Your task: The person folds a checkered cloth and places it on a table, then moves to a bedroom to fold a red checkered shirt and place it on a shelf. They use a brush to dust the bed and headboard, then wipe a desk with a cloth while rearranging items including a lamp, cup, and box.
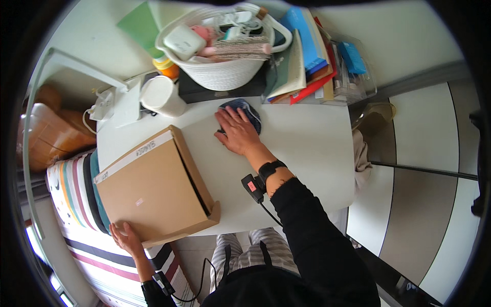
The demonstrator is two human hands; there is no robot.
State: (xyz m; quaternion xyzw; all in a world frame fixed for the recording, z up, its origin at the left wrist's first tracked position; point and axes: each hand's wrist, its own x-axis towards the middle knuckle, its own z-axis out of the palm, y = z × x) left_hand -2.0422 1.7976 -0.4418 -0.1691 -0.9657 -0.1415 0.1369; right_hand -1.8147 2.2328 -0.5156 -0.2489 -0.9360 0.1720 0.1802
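Observation:
My right hand [238, 132] lies flat, fingers stretched, on a folded dark blue cloth [252, 113] near the back of the white table [286, 158]. The palm covers part of the cloth. On the left of the table sits a large flat brown cardboard box [153, 192], turned at an angle and jutting past the near left edge. Its lid stands slightly raised along the right side, leaving a dark gap. My left hand [126, 239] rests with spread fingers against the box's near left corner.
Along the back stand a white woven basket [220, 75] full of small items, a white cup [162, 97], upright books and folders [307, 46], and a clear plastic organizer [360, 84]. A striped bed [97, 250] lies to the left. A cabinet [419, 204] stands on the right.

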